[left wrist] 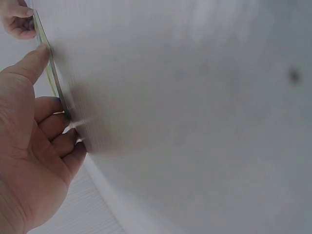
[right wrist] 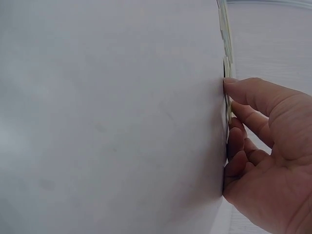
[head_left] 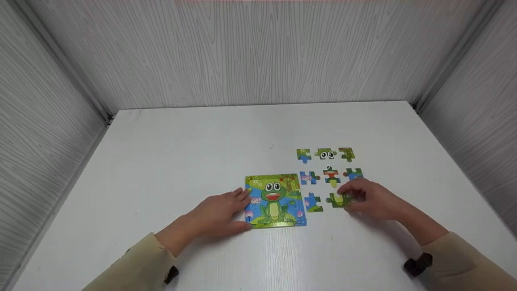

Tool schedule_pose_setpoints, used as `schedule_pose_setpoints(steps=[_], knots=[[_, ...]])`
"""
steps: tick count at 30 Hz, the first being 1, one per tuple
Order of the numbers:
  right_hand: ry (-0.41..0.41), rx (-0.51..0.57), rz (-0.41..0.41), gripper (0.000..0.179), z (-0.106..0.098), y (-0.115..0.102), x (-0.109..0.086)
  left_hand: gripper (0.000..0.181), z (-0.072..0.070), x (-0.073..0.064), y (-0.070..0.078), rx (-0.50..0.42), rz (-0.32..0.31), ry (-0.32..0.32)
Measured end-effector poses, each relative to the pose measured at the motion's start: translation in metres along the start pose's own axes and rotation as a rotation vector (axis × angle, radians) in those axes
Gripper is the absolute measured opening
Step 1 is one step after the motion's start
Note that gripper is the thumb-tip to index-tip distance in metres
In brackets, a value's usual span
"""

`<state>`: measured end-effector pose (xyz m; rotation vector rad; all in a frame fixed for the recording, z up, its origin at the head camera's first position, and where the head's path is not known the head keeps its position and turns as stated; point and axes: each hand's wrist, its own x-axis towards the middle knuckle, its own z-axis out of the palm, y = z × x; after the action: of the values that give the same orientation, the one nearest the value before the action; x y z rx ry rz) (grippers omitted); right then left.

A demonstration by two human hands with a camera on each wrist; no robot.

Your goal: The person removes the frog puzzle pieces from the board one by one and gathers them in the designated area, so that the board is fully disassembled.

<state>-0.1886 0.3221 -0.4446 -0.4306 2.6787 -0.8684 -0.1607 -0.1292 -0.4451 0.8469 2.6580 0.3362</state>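
Observation:
A square frog puzzle board point(head_left: 274, 202) with a raised rim lies flat on the white table. My left hand point(head_left: 222, 212) rests at its left edge, thumb at the near corner and fingers along the side; the left wrist view shows that hand point(left wrist: 39, 126) against the thin edge. To the right of the board, my right hand point(head_left: 369, 200) pinches a green puzzle piece point(head_left: 336, 200) of the bottom row between thumb and forefinger. In the right wrist view, the thumb and fingers of this hand point(right wrist: 268, 131) are at the piece's edge. The hand covers the spot right of it.
Several loose puzzle pieces lie in spaced rows right of the board, among them an eyes piece point(head_left: 325, 154), a mouth piece point(head_left: 331, 176) and a blue-green corner piece point(head_left: 313, 203). Grey wood-grain panels point(head_left: 258, 52) stand behind the table point(head_left: 181, 149) and at both sides.

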Motion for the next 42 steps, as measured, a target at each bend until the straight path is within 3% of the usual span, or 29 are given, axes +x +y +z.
schedule_pose_setpoints(steps=[32,42], knots=[[-0.012,0.034,-0.005,0.044,-0.006,-0.001,-0.002,0.084,0.001,0.003,-0.001,0.022,0.014,-0.001],[0.006,0.008,-0.07,0.04,-0.015,-0.021,0.004,0.084,0.0,0.0,0.0,-0.008,0.003,-0.006]])
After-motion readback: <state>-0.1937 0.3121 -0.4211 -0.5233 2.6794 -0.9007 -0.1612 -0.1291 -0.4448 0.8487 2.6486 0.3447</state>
